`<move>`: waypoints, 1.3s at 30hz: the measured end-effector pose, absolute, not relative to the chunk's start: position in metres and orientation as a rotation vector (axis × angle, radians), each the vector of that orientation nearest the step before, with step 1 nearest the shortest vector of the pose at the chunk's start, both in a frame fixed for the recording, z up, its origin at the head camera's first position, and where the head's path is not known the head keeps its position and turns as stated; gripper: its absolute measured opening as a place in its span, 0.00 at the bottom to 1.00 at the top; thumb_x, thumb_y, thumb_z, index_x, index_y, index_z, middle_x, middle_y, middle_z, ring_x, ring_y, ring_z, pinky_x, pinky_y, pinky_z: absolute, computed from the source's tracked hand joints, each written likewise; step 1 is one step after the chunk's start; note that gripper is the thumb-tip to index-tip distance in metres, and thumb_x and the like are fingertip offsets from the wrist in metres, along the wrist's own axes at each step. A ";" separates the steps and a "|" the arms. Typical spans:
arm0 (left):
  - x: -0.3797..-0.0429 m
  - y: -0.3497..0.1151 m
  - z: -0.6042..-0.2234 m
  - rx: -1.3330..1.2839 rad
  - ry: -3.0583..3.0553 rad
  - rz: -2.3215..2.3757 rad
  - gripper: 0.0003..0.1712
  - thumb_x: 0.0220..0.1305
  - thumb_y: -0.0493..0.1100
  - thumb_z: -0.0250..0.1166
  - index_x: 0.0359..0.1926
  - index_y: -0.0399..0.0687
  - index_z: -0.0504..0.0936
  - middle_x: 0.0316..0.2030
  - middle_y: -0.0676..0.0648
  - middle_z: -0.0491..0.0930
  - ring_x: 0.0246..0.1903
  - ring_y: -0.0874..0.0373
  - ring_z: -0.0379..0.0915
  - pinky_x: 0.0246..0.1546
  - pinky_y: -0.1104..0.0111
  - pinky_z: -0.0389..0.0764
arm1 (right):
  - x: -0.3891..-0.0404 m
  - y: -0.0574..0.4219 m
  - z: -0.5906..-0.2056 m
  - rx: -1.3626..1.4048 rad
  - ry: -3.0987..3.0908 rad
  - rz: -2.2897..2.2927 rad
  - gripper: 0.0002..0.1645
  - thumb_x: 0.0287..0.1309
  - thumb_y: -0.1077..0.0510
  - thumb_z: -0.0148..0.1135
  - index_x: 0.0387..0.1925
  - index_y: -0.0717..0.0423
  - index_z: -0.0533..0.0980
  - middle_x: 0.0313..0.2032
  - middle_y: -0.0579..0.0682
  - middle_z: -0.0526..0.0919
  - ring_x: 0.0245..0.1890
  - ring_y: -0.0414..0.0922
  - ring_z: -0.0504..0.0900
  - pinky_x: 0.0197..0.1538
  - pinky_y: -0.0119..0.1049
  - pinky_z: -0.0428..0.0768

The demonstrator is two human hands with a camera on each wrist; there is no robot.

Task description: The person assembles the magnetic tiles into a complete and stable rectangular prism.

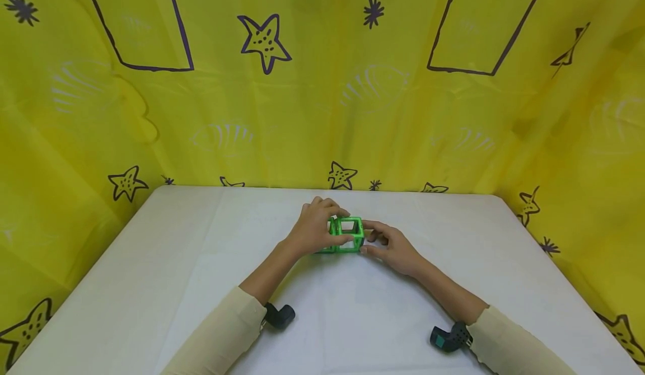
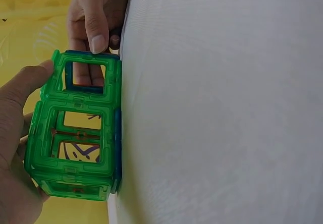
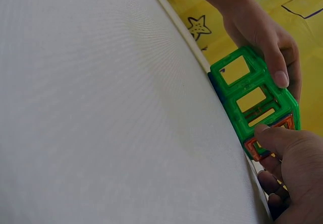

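Note:
Two joined cubes of green magnetic tiles [image 1: 350, 249] stand on the white table, side by side. My left hand [image 1: 313, 228] grips them from above, thumb along the near side and fingers over the top. At their right end is my right hand [image 1: 398, 250], its thumb and curled fingers around that end face. In the right wrist view the right thumb presses the edge beside an orange tile [image 3: 252, 147]. Blue tiles [image 2: 118, 143] show along the base in the left wrist view. The left palm hides part of the left cube.
The white table [image 1: 322, 319] spreads around both hands. A yellow curtain [image 1: 312, 106] printed with stars and fish hangs behind it and along both sides. Each wrist carries a small black camera, the left camera [image 1: 279, 315] and the right camera [image 1: 450, 337].

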State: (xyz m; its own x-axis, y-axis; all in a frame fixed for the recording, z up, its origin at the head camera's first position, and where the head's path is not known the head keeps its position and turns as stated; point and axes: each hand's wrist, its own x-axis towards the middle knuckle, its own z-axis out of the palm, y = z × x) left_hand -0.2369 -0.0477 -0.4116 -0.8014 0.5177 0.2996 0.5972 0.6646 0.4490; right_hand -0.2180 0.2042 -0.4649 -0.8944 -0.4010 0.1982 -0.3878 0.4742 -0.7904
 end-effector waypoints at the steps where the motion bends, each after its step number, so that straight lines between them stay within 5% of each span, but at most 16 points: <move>1: -0.237 -0.048 -0.412 -0.922 -2.729 -0.817 0.28 0.60 0.57 0.79 0.57 0.49 0.88 0.56 0.47 0.82 0.55 0.50 0.69 0.50 0.56 0.68 | -0.218 0.204 -0.465 -0.718 2.687 -1.430 0.34 0.65 0.59 0.73 0.70 0.59 0.74 0.43 0.50 0.83 0.41 0.49 0.75 0.43 0.38 0.71; 19: -0.235 -0.068 -0.414 -0.878 -2.753 -0.963 0.39 0.58 0.57 0.80 0.66 0.46 0.80 0.59 0.46 0.80 0.62 0.47 0.67 0.60 0.48 0.68 | -0.216 0.202 -0.461 -0.700 2.684 -1.428 0.35 0.65 0.60 0.73 0.71 0.59 0.73 0.43 0.50 0.82 0.42 0.49 0.76 0.44 0.38 0.72; 39: -0.229 -0.108 -0.425 -0.724 -2.936 -1.031 0.43 0.48 0.45 0.87 0.64 0.36 0.79 0.54 0.41 0.83 0.54 0.47 0.73 0.60 0.53 0.76 | -0.216 0.202 -0.461 -0.678 2.674 -1.430 0.36 0.65 0.59 0.73 0.72 0.59 0.73 0.48 0.52 0.82 0.44 0.50 0.75 0.45 0.39 0.71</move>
State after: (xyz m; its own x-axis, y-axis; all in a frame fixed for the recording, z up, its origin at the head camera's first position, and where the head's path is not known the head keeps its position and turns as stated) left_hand -0.2291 -0.1084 -0.4246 -0.8959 0.4335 0.0973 0.3991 0.6891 0.6049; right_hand -0.2160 0.2019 -0.4612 -0.9041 -0.3914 0.1713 -0.3598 0.4812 -0.7994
